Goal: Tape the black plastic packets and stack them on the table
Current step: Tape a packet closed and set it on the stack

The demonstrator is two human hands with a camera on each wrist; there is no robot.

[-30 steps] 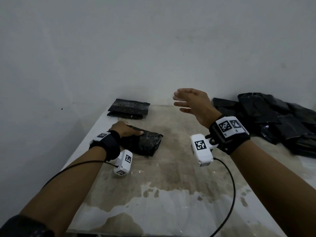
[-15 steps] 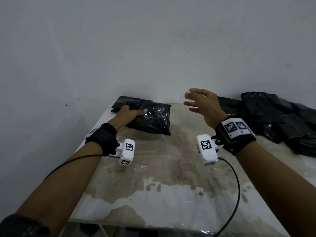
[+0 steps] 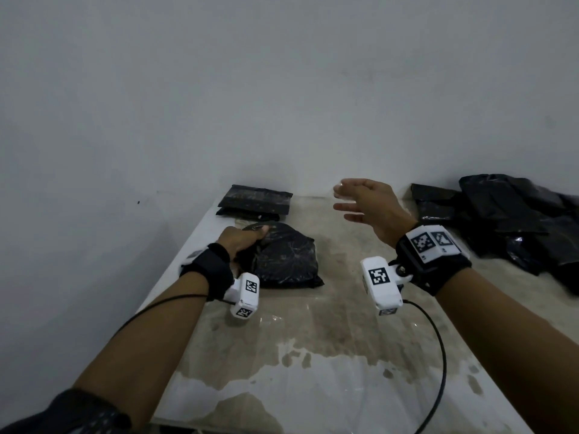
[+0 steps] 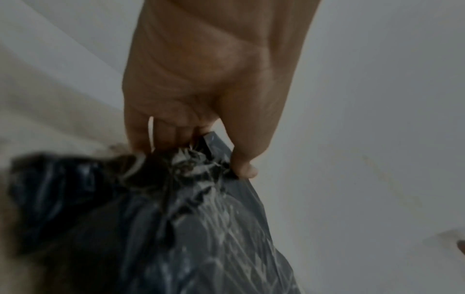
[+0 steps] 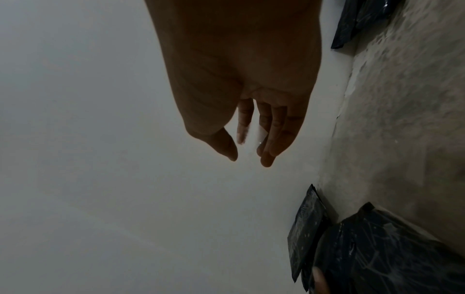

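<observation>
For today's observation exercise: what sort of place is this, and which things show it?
Probably a makeshift packing spot: a worn, stained table against a bare wall, flat stacked packets and a heap of black plastic bags.

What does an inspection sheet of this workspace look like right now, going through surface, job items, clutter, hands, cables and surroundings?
Surface: table, pale top with broad brown stains.
Job's things: black packet lying on the table, gripped at its bunched end; flat stack of packets at the far left by the wall; clear tape piece stuck to the right fingers.
Clutter: loose pile of black plastic at the far right.
Hands: left hand grips the packet; right hand raised above the table, fingers relaxed.
Cables: black cable from the right wrist camera; another along the left forearm.
Surroundings: plain grey wall.
</observation>
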